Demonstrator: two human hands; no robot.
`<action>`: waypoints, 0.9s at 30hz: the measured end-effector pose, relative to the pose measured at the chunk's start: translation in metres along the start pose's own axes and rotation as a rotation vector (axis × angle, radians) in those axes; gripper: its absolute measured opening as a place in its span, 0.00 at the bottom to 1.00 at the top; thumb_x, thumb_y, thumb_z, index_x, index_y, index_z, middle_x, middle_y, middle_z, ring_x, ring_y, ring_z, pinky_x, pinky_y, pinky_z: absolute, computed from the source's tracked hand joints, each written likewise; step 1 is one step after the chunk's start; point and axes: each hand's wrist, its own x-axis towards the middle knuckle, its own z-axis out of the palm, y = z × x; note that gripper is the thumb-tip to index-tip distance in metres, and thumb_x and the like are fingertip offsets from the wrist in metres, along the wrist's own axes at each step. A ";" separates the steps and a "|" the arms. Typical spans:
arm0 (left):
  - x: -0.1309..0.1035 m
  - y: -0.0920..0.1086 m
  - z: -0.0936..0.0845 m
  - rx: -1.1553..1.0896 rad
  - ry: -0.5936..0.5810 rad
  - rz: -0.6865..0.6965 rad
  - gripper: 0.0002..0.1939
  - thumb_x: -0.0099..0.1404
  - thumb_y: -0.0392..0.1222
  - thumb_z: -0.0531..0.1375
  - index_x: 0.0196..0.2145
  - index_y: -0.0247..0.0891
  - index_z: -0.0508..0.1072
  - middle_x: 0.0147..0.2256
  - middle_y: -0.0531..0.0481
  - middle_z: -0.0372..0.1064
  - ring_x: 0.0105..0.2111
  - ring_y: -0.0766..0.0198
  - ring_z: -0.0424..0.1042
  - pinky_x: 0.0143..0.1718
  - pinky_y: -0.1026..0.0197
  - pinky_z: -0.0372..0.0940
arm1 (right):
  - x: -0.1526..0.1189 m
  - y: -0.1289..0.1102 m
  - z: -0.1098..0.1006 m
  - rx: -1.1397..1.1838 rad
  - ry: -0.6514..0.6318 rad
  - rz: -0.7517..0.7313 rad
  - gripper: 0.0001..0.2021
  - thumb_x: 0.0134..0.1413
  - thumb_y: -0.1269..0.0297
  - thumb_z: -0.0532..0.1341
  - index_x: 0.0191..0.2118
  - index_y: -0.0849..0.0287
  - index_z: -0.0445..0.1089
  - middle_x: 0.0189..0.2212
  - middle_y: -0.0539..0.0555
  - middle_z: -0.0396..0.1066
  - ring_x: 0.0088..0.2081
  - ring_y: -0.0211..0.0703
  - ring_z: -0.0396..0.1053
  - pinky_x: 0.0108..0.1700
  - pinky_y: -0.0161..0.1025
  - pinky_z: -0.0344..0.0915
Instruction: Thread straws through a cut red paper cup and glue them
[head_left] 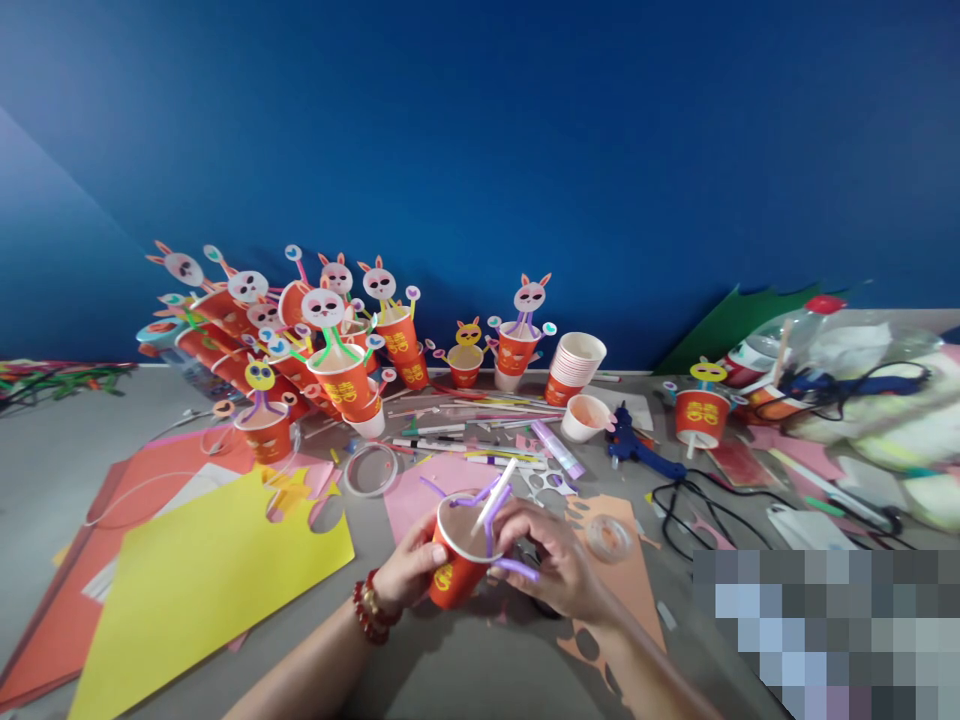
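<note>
An orange paper cup (459, 583) with yellow characters stands tilted in front of me. My left hand (416, 560), with a red bead bracelet, is closed around its left side. Purple pipe cleaners (517, 569) are bent over the rim, one jutting out to the right and one to the left. A white stick (498, 492) leans out of the cup's mouth. At the cup's right side, my right hand (551, 560) has its fingers curled on the purple pipe cleaner by the rim; the fingertips are partly hidden.
Finished rabbit-faced cups (341, 385) crowd the back left. Stacked cups (576, 362) stand behind. A blue glue gun (645, 452) with a black cord lies right. Yellow paper (217, 570) covers the left; orange cut paper (626, 580) and a tape roll (607, 538) lie right.
</note>
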 end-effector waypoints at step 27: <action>-0.003 0.000 0.020 1.185 0.366 0.710 0.27 0.60 0.40 0.65 0.55 0.43 0.61 0.55 0.38 0.60 0.58 0.44 0.62 0.55 0.39 0.62 | -0.003 0.000 0.017 -0.432 0.205 -0.123 0.05 0.60 0.72 0.62 0.38 0.54 0.68 0.31 0.52 0.75 0.35 0.44 0.74 0.37 0.38 0.69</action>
